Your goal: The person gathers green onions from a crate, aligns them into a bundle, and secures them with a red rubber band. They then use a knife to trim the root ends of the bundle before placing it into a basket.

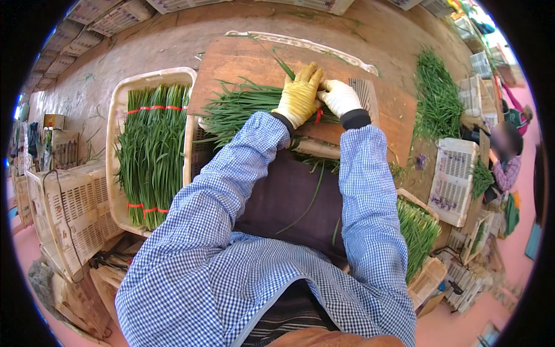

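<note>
A bunch of garlic chives (243,102) lies across a wooden board (243,56) in front of me, leaves to the left. My left hand (300,95), in a yellow-stained glove, is closed around the bunch near its stem end, fingers pointing away from me. A red band (319,115) shows just below that hand. My right hand (340,97), in a whiter glove, is curled over the stem end, its fingertips touching the left glove. What its fingers hold is hidden. Beside it a ridged plate (365,97) rests on the board. One loose leaf (284,65) sticks up beyond the left hand.
At left, a cream crate (115,173) holds several chive bunches (151,143) tied with red bands. Loose chives (438,95) are heaped on the floor at right. Another crate of chives (416,234) stands by my right elbow. A person (507,173) sits at far right among white crates (453,178).
</note>
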`<state>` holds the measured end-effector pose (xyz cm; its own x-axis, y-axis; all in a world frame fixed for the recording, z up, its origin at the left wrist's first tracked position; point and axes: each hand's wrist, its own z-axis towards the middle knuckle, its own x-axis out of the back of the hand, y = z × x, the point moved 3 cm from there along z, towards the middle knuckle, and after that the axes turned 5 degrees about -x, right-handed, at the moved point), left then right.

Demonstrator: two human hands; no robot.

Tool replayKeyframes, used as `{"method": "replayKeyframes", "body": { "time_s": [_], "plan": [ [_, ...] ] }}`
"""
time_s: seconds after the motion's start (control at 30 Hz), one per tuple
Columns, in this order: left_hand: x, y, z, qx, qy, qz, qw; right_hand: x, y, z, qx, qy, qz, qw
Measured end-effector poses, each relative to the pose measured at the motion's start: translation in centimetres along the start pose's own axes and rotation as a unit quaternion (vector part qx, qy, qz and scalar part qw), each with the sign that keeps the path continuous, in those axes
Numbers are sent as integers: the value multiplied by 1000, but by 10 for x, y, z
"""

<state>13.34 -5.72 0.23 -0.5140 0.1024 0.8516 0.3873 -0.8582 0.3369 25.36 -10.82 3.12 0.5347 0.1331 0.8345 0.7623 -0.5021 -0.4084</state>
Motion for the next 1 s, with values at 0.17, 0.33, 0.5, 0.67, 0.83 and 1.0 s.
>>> {"method": "replayKeyframes", "body": {
  "time_s": [0.17, 0.33, 0.5, 0.67, 0.83, 1.0],
  "plan": [
    [7, 3, -4, 28, 4, -79, 996, -8, 4, 24, -12, -39, -72, 997],
    [47, -2, -26, 12, 64, -27, 998, -7, 5, 17, -15, 21, -93, 995],
    [58, 40, -41, -64, 12, -1, 998, -4, 3, 22, -55, -32, -110, 992],
    [16, 43, -30, -76, -42, 56, 995, -2, 3, 15, -60, -20, -83, 995],
    [14, 28, -34, -28, 80, -38, 996, -4, 4, -5, -17, 121, -93, 988],
    [14, 10, -41, 99, 189, -190, 958, -31, 3, -58, -32, 335, -102, 936]
  ]
}}
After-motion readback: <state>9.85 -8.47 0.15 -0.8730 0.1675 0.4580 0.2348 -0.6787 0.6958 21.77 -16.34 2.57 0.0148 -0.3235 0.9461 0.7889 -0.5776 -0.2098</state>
